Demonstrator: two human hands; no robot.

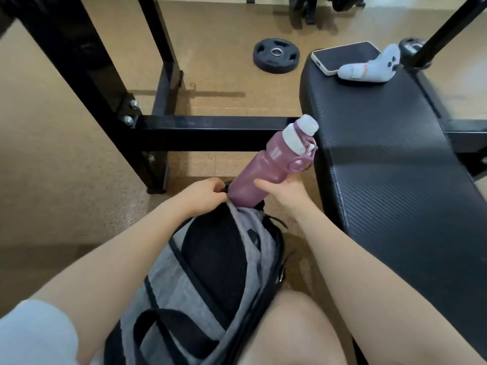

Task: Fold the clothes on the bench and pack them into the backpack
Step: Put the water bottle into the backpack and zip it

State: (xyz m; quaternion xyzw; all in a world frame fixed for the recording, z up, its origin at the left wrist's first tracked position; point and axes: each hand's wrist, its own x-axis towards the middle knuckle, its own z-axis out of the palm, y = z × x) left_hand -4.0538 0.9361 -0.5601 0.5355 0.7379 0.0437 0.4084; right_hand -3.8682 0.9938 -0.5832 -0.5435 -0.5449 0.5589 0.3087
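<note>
A grey and black backpack [210, 264] rests between my legs on the floor. My right hand [286, 192] grips a pink water bottle [266, 167] with a white cap, tilted, its base entering the backpack's far edge. My left hand [201, 194] pinches the backpack's edge beside the bottle's base. On the black padded bench [395, 159] at the right lies a folded white sock [369, 65] at the far end.
A phone [342, 56] lies on the bench next to the sock. A black weight plate [275, 55] lies on the tan floor beyond. A black steel rack frame [147, 133] stands at the left and crosses in front of the backpack.
</note>
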